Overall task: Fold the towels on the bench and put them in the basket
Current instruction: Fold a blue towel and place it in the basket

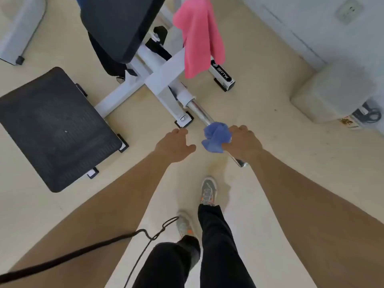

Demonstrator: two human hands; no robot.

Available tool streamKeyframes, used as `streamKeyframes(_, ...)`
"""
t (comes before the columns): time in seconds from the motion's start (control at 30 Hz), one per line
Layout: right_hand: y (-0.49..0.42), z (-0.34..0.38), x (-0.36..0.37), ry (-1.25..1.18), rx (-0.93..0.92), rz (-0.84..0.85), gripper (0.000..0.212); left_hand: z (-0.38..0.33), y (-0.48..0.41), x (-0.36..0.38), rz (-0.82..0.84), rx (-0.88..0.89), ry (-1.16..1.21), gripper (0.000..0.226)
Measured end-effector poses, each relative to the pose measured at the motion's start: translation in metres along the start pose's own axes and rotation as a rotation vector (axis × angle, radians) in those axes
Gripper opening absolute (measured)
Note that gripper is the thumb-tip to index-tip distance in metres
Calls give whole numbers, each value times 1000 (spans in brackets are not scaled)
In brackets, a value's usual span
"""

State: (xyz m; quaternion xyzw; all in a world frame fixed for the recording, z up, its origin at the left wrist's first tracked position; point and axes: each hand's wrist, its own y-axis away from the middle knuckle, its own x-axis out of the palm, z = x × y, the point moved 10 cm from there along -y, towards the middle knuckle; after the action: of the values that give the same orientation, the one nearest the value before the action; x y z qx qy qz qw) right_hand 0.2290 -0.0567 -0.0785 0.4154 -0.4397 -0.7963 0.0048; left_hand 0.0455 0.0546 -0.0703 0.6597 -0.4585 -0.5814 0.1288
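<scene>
A small blue towel (216, 137) lies bunched on the chrome bar (199, 111) that sticks out of the white bench frame (158, 77). My right hand (243, 142) grips this towel from the right, over the bar. Just left of the towel, my left hand (174, 145) hovers with relaxed fingers and holds nothing. A pink towel (199, 36) hangs from the upper part of the frame, above and behind the bar. The black padded bench seat (118, 23) stands at top centre. No basket shows in this view.
A black mesh platform (54, 125) lies on the pale floor at left. A grey padded block (330, 94) stands at right by the wall. My legs and shoes (207, 192) are below the hands. A black strap (83, 250) trails across the lower left.
</scene>
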Motion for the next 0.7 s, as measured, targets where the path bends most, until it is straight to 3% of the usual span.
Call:
streamKeyframes(0.23, -112, -22, 48, -24, 2, -79, 50, -4, -129, 74, -11, -78, 380, 55)
streamKeyframes(0.4, -139, -33, 75, -123, -7, -166, 47, -3, -170, 103, -78, -176, 617, 28)
streamKeyframes(0.47, -138, -38, 73, -181, 43, -227, 40, 0, -176, 109, -75, -206, 615, 19)
streamKeyframes(0.57, -129, -37, 63, -187, 67, -259, 28, -3, -170, 104, -56, -196, 600, 22)
streamKeyframes(0.7, -104, -23, 53, -189, 19, -192, 13, -23, -144, 76, -16, -18, 520, 33)
